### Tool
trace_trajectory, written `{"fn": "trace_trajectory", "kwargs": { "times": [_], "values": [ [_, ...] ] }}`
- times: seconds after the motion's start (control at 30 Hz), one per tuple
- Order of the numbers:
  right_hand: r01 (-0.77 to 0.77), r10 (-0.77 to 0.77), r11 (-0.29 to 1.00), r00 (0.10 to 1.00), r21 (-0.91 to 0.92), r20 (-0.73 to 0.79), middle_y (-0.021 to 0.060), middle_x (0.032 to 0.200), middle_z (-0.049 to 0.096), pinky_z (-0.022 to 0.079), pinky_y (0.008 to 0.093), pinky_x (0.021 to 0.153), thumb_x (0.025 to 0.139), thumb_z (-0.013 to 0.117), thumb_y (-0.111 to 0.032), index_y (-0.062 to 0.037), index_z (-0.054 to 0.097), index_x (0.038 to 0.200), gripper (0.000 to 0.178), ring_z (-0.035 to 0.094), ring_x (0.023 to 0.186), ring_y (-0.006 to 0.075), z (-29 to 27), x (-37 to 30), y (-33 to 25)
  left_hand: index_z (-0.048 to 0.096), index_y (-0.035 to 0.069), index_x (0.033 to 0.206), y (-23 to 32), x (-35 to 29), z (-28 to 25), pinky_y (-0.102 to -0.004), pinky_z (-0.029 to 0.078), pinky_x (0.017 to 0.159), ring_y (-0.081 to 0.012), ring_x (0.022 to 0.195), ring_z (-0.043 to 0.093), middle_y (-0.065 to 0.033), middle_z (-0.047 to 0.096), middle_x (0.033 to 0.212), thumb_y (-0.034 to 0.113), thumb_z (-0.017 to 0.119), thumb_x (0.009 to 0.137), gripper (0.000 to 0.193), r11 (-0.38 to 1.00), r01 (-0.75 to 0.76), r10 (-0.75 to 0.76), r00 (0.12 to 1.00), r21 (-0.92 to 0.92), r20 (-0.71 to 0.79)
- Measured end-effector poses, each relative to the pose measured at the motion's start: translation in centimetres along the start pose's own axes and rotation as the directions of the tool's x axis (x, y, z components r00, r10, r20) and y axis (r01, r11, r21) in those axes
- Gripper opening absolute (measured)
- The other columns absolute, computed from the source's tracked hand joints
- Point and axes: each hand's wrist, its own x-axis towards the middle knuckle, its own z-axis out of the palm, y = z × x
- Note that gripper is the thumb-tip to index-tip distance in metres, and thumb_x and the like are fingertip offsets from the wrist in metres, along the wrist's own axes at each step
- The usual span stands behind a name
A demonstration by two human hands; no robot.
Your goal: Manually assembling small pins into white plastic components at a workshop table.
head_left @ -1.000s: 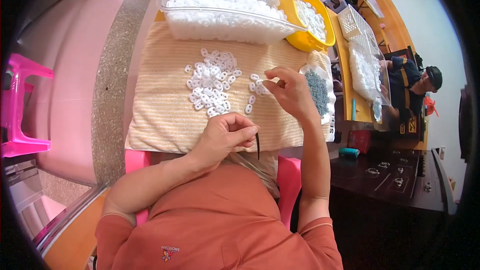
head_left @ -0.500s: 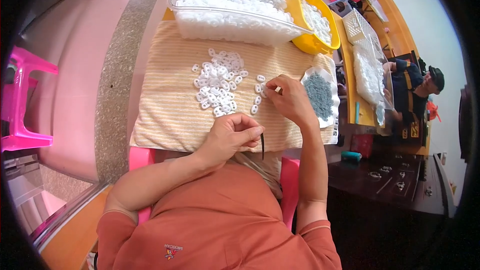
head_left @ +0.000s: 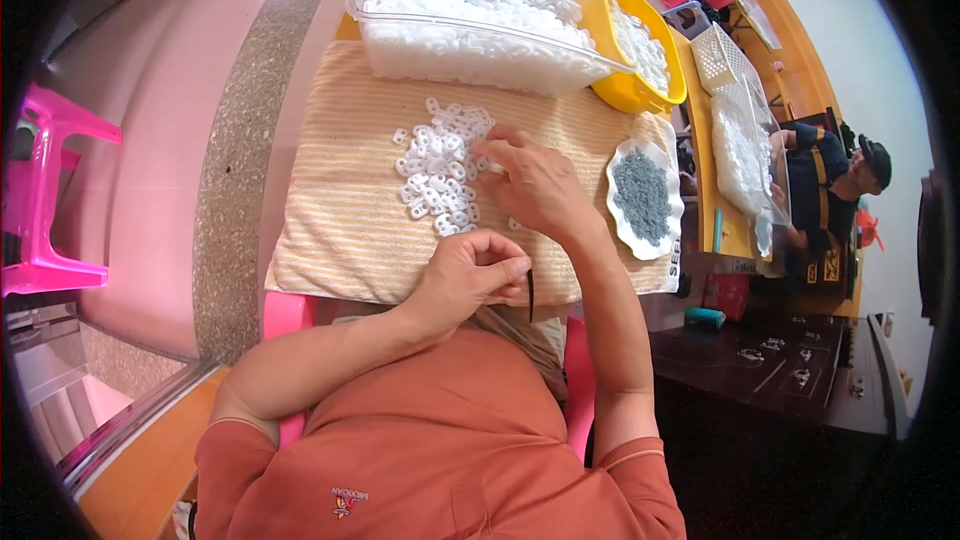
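Note:
My left hand is closed in a pinch on a thin black pointed tool, whose tip points toward me. What kind of tool it is I cannot make out. My right hand reaches over the striped towel to the right edge of a heap of small white oval plastic pieces with holes. Its thumb and fingers are apart and touch or nearly touch the heap. Below the right hand, most of the loose white pieces are hidden. On the right lies a white scalloped dish of small grey bits.
A clear plastic bin full of white pieces stands at the far side, beside a yellow basin with more. Pink stools stand at left. Another person sits at a wooden table on the right.
My right hand has moved left from the small row of white pieces to the heap. My left hand stays nearly still with the black tool. The view has shifted slightly.

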Motion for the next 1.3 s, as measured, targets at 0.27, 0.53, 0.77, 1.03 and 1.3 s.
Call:
{"fn": "trace_trajectory", "kwargs": {
  "times": [0.27,0.53,0.77,1.03,1.3],
  "values": [
    [-0.034,0.031,0.999,0.990,0.015,0.140,0.0126,0.100,0.064,0.049,0.0405,0.077,0.077,0.064,-0.011,-0.0047,0.068,0.093,0.018,0.062,0.089,0.0329,-0.8,0.2,0.2,0.062,0.005,0.094,-0.4,0.3,-0.6,-0.0217,0.054,0.067,-0.0067,0.072,0.061,0.0000,0.063,0.083,0.014,0.068,0.089,0.013,1.000,-0.016,0.017,0.999,-0.014,0.048],
    [-0.045,0.046,0.999,0.996,0.010,-0.073,0.0164,0.097,0.065,0.048,0.0427,0.079,0.078,0.063,-0.011,-0.0030,0.066,0.104,0.027,0.062,0.089,0.0364,-0.2,2.2,1.7,0.062,0.004,0.094,-0.4,0.2,-0.3,-0.0214,0.054,0.066,-0.0066,0.071,0.061,-0.0005,0.063,0.082,0.015,0.068,0.089,0.013,1.000,-0.012,0.012,0.999,0.003,0.042],
    [-0.116,0.116,0.990,0.993,-0.076,-0.003,0.0194,0.097,0.066,0.048,0.0446,0.079,0.084,0.061,-0.017,-0.0044,0.066,0.108,0.028,0.062,0.088,0.0377,0.2,2.9,1.6,0.063,0.004,0.095,-0.3,0.3,-0.3,-0.0203,0.053,0.065,-0.0060,0.069,0.060,-0.0003,0.063,0.081,0.015,0.069,0.088,0.015,1.000,-0.015,0.014,0.998,0.006,0.053],
    [-0.140,0.154,0.981,0.984,-0.134,0.094,0.0193,0.086,0.066,0.048,0.0454,0.074,0.085,0.060,-0.020,-0.0048,0.069,0.098,0.022,0.063,0.082,0.0374,-0.7,0.9,1.3,0.063,0.004,0.094,-0.2,0.3,-0.2,-0.0203,0.052,0.063,-0.0062,0.067,0.060,-0.0002,0.063,0.079,0.016,0.069,0.088,0.014,0.999,-0.003,0.002,1.000,0.040,0.024],
    [-0.139,0.139,0.988,0.990,-0.068,0.002,0.0162,0.093,0.066,0.049,0.0429,0.077,0.082,0.061,-0.013,-0.0064,0.069,0.100,0.021,0.063,0.086,0.0356,-1.4,-1.1,2.2,0.063,0.005,0.094,-0.3,0.3,-0.3,-0.0212,0.053,0.065,-0.0072,0.069,0.061,-0.0014,0.064,0.081,0.015,0.069,0.088,0.014,0.998,0.004,-0.004,1.000,0.055,0.005]
  ]
}}
